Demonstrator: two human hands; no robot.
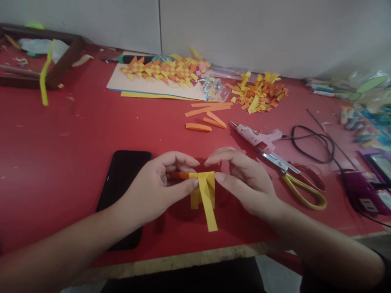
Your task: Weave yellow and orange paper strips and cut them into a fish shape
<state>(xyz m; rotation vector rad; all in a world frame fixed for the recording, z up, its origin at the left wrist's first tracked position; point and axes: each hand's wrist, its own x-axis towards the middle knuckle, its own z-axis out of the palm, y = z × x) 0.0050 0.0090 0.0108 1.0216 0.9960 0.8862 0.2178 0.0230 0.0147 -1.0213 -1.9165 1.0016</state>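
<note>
Low over the table's front, my left hand (159, 179) pinches a small piece of folded paper strips (208, 195), its thumb pressed on the front. Yellow strips hang down from the piece, one slanting toward me, and an orange strip (180, 175) runs sideways into my left fingers. My right hand (247, 179) is closed at the right edge of the same piece, thumb tip against the yellow fold. Its other fingers curl above and behind; their exact contact is hidden. A black phone (122, 175) lies partly under my left hand and forearm.
Orange strips (210, 108) lie ahead. Behind are a woven paper chain (165, 69) on paper sheets (122, 83) and a strip pile (262, 93). To the right are a pink glue gun (259, 138), scissors (305, 195) and a black cord (296, 142). A brown frame (70, 57) stands left.
</note>
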